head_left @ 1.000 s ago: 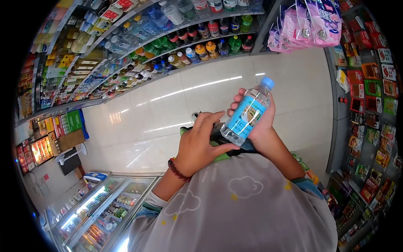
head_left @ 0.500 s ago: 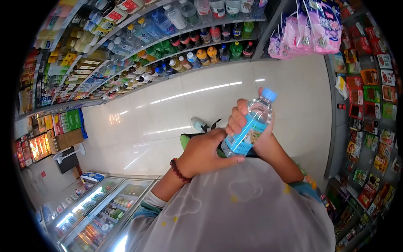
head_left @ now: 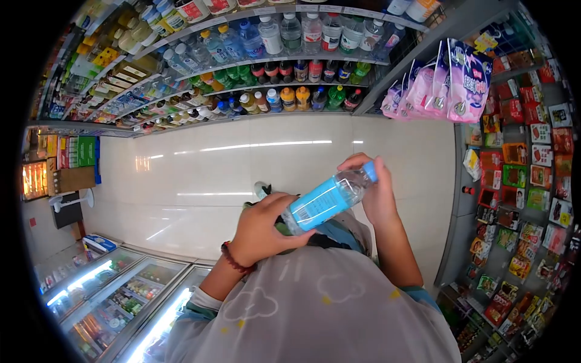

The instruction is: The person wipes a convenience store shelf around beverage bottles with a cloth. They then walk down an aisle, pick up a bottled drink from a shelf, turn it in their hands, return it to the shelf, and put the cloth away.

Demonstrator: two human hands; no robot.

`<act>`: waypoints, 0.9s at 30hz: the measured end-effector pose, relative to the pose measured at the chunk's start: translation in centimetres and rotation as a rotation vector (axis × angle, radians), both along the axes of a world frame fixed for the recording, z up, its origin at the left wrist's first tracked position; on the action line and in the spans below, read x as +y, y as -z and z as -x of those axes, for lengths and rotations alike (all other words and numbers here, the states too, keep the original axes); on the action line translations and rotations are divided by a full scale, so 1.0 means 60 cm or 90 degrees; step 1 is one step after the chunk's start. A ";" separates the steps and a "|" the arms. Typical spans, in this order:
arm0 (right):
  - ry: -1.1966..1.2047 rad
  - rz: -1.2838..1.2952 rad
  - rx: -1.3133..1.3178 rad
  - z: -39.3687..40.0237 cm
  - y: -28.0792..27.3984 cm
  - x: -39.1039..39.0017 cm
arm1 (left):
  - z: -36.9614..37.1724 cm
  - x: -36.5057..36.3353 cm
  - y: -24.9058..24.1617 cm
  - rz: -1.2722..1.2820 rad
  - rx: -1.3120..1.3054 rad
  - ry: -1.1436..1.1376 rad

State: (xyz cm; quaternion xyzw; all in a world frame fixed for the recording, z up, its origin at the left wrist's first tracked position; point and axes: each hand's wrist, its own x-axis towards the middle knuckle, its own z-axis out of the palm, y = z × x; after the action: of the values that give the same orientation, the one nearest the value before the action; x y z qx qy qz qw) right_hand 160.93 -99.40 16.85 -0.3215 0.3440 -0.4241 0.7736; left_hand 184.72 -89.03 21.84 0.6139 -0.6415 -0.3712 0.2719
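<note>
Bottle (head_left: pixel 324 202) held tilted — base cupped by the half-curled left hand (head_left: pixel 263 227), blue cap (head_left: pixel 370 171) loosely pinched by right (head_left: pixel 380 190); slipping likely if the base grip is loosened.

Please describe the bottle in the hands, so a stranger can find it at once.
Below the drinks shelves, before the grey garment, find the clear bottle. The left hand holds its base, the right hand its cap. Unlike the shelved bottles, it is hand-held, with blue label and cap.
</note>
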 end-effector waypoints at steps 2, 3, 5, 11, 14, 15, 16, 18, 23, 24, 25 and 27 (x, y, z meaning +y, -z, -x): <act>-0.059 0.030 0.238 -0.009 -0.012 0.001 | -0.014 0.006 -0.005 0.029 -0.002 -0.035; -0.062 0.048 0.272 -0.010 -0.010 0.000 | -0.025 0.011 -0.006 0.019 -0.012 -0.038; -0.103 0.053 0.329 -0.019 -0.025 0.001 | -0.046 0.018 -0.006 0.038 -0.006 -0.056; -0.200 0.006 0.407 -0.083 -0.039 0.010 | -0.112 0.039 -0.002 0.238 -0.116 -0.061; -0.224 -0.029 0.341 -0.122 -0.042 0.016 | -0.145 0.057 0.000 0.247 -0.087 -0.099; -0.227 -0.050 0.318 -0.136 -0.044 0.015 | -0.158 0.062 0.002 0.261 -0.067 -0.097; -0.229 -0.073 0.294 -0.148 -0.047 0.014 | -0.169 0.070 0.006 0.266 -0.057 -0.112; -0.255 -0.072 0.302 -0.175 -0.054 0.011 | -0.190 0.091 0.014 0.173 0.054 -0.169; -0.321 -0.079 0.340 -0.269 -0.071 0.034 | -0.223 0.145 0.060 0.129 0.478 -0.377; -0.341 -0.073 0.341 -0.288 -0.064 0.044 | -0.241 0.152 0.061 0.137 0.476 -0.396; -0.351 -0.071 0.313 -0.305 -0.052 0.055 | -0.258 0.157 0.061 0.095 0.500 -0.451; -0.384 -0.045 0.270 -0.348 -0.050 0.066 | -0.291 0.165 0.059 0.047 0.534 -0.525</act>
State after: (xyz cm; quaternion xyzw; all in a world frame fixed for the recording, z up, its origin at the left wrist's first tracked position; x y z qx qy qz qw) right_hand 181.84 -95.41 19.83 -0.4621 0.4013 -0.0888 0.7858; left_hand 202.15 -79.12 18.29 0.6034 -0.1998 -0.4236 0.6454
